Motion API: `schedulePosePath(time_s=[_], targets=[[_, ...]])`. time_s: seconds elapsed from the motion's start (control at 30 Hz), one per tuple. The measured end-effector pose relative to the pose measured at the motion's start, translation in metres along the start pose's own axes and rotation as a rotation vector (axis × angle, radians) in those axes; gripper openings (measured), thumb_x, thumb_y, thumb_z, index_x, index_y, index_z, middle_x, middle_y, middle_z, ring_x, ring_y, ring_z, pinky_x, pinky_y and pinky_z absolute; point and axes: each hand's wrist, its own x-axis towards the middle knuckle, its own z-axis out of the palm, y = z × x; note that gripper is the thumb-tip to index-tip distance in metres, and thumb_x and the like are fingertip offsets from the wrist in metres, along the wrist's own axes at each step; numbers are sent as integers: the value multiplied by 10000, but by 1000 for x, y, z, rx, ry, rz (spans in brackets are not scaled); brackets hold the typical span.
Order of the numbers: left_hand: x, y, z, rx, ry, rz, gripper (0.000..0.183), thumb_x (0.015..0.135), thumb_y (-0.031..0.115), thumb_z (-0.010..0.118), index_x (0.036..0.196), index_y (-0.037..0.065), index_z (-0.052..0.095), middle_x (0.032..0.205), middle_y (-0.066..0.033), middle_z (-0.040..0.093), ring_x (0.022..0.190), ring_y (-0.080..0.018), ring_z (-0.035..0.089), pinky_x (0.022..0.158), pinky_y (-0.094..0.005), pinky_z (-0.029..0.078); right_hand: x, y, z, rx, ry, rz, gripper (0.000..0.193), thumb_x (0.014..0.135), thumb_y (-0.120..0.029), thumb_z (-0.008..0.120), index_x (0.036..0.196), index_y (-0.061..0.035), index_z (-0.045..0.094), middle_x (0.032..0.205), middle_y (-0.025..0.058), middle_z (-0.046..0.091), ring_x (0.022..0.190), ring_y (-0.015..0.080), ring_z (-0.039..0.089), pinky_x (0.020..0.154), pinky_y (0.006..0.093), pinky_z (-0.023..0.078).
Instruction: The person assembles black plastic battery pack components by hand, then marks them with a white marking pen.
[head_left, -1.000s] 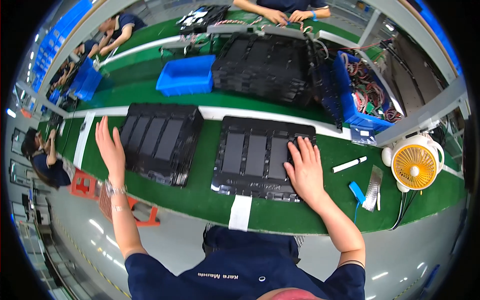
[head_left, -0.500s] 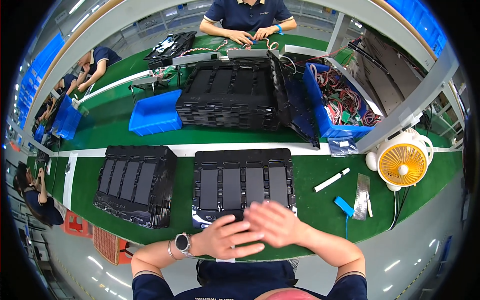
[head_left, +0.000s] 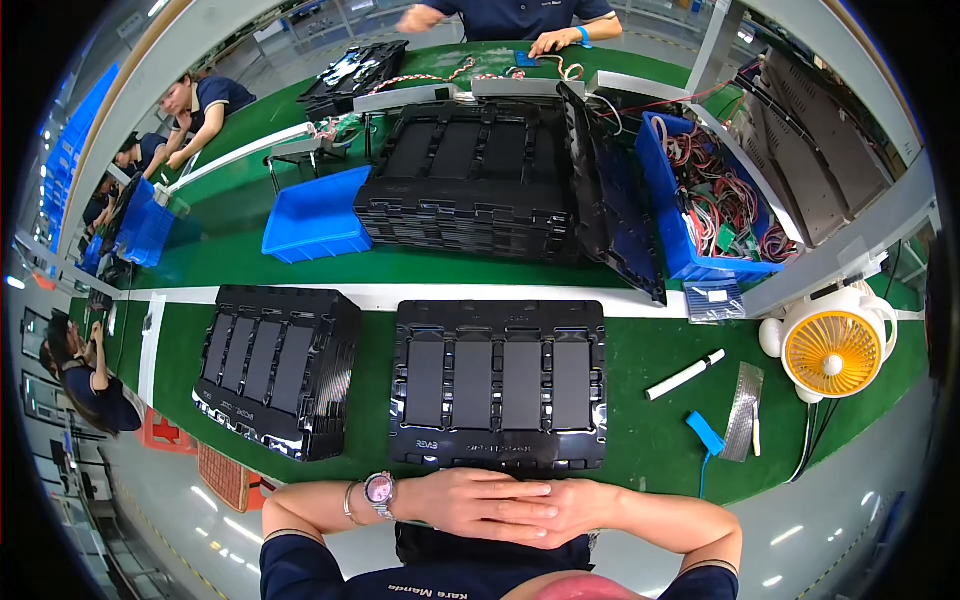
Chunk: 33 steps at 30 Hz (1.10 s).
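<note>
My left hand point(head_left: 487, 503) lies across my right hand point(head_left: 579, 505) at the table's near edge. Its fingers are stretched flat and hold nothing. Most of the right hand's fingers are covered by the left, so their shape is hidden. Just beyond both hands a black plastic tray point(head_left: 482, 385) with several upright dark grey strips lies flat on the green table. To its left stands a stack of similar black trays point(head_left: 265, 365). A metal watch point(head_left: 380, 490) is on my left wrist.
A taller black tray stack point(head_left: 470, 215) stands farther back, between an empty blue bin point(head_left: 315, 220) and a blue bin of wires point(head_left: 665, 240). On the right are a white pen point(head_left: 685, 375), a blue strap point(head_left: 704, 433) and a yellow-white fan point(head_left: 832, 355). A co-worker point(head_left: 540, 20) sits opposite.
My hands have come down and back from above the tray's front edge, the left settling over the right. The view has shifted slightly. The co-worker opposite has lifted one hand off to the left.
</note>
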Motion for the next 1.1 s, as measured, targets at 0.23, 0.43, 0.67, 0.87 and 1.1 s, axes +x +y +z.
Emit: schedulePosePath(time_s=[0.23, 0.43, 0.67, 0.87, 1.1], targets=[[1, -1, -3, -39, -38, -49, 464, 915, 102, 496, 1366, 192, 559, 1432, -60, 514, 1293, -248, 528, 899, -278, 536, 0, 2, -1, 32, -1, 40, 284, 809, -177, 564, 1051, -71, 668, 1079, 56, 678, 1044, 179, 653, 683, 233, 564], [3, 0, -4, -13, -50, -46, 476, 902, 99, 516, 1366, 199, 559, 1428, -65, 517, 1293, -244, 528, 879, -271, 545, -2, -2, -1, 64, 9, 68, 272, 802, -176, 576, 1036, -80, 675, 1099, 56, 681, 1001, 173, 673, 651, 210, 554], [1, 0, -4, -40, -60, -70, 473, 892, 87, 532, 1350, 199, 576, 1418, -50, 526, 1286, -243, 535, 833, -261, 559, -10, -4, 12, 77, 31, 33, 224, 824, -166, 570, 1005, -97, 681, 1038, 61, 685, 823, 106, 680, 502, 194, 487], [2, 1, -6, -36, -68, -58, 474, 883, 83, 537, 1341, 193, 583, 1410, -51, 530, 1286, -244, 535, 834, -269, 564, -7, -5, 6, 82, 54, 88, 161, 818, -157, 571, 929, -114, 679, 862, -16, 654, 610, 52, 573, 395, 203, 374], [3, 0, -6, -49, -49, -88, 482, 869, 74, 540, 1331, 198, 592, 1396, -28, 547, 1266, -235, 554, 807, -262, 574, -11, -6, 17, 54, 51, 69, 115, 803, -157, 567, 869, -141, 659, 816, -40, 626, 584, 44, 551, 404, 204, 348]])
